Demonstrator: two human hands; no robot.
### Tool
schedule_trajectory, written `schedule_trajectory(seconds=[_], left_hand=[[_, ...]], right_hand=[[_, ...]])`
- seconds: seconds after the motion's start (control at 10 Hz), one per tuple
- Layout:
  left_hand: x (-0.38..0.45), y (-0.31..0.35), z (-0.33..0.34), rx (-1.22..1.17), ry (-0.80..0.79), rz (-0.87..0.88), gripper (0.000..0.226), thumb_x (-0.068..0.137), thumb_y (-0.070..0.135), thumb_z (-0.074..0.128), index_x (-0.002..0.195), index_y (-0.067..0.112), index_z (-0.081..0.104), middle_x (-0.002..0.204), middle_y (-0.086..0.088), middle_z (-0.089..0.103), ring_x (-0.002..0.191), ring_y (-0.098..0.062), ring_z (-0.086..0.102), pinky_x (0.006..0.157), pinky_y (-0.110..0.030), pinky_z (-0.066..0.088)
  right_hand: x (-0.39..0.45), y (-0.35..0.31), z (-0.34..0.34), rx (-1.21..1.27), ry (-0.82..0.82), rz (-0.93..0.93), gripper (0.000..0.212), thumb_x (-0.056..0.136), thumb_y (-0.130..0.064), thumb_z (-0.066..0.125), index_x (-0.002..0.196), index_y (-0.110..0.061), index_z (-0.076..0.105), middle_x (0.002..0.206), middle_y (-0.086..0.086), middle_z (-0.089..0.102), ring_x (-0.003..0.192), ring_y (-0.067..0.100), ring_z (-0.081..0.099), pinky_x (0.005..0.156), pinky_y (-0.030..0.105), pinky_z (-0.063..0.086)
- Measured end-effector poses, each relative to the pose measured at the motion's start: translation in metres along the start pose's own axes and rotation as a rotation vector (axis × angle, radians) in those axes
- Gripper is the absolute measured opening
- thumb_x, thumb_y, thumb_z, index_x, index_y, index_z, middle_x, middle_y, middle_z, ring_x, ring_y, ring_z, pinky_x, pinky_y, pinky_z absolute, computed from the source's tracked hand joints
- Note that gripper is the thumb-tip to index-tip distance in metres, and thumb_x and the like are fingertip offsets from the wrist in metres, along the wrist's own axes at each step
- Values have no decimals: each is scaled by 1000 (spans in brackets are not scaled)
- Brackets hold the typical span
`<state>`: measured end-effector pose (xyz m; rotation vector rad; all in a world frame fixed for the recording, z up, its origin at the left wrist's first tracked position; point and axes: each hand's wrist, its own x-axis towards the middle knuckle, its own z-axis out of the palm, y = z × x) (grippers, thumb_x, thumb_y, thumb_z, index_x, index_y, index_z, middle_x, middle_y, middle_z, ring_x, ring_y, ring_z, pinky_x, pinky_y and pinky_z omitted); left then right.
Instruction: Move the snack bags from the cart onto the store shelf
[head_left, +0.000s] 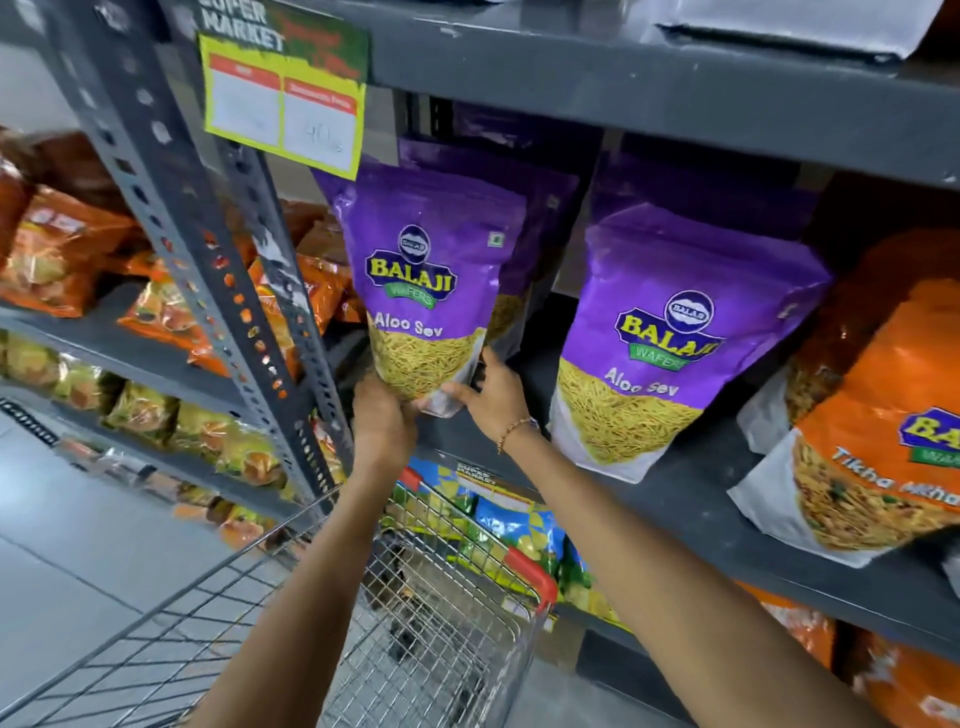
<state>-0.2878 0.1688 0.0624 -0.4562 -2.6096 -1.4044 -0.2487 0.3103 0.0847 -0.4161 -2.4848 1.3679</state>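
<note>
A purple Aloo Sev snack bag stands upright at the front left of the dark grey shelf. My left hand grips its bottom edge from below. My right hand holds its lower right corner, fingers behind the bag. More purple bags stand behind it. A second purple Aloo Sev bag stands to its right on the same shelf. The wire cart with a red rim sits below my arms; its basket looks bare where visible.
An orange Tikha Mitha bag leans at the shelf's right. A yellow price sign hangs from the shelf above. The perforated steel upright borders the bay on the left, with orange and yellow snack packs beyond. Blue-green bags fill the shelf below.
</note>
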Motion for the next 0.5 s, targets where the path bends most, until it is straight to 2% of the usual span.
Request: schedule_trajectory(seconds=[0.1,0.2,0.3,0.4,0.5], left_hand=[[-6,4,9,1,-17,-20,47,73,13,63,116,2,50,114,-22,59,108,-38,56,88,-50,51],[-5,-2,18,-25,-20,-52,51,72,14,63,119,1,47,115,-23,58,109,-38,55,92,-51,49],[-3,-7,25,-15,-31,-106,58,66,22,62,120,8,47,116,-18,59,110,-35,56,91,-52,50],[-9,12,17,-21,-31,-160,58,73,24,67,120,-2,45,120,-26,55,112,-39,52,97,-48,46],[-25,23,15,9,-26,-139,68,76,20,71,128,-5,35,128,-29,47,121,-43,45,102,-51,41]], right_hand=[[-6,9,-7,-1,32,5,51,72,-32,74,96,2,45,91,30,61,87,41,61,74,57,50],[-10,8,-12,-15,27,35,45,75,-30,73,93,0,44,92,26,61,90,37,61,79,56,50],[-15,2,-17,-36,24,40,44,77,-27,72,100,-1,46,102,23,63,100,35,60,87,54,49],[-19,-7,-25,-52,-20,57,39,79,-27,70,99,-5,45,99,18,61,101,35,60,87,51,49],[-40,-17,-30,-1,0,48,48,84,-17,64,124,-3,43,122,21,58,117,33,54,99,44,44]])
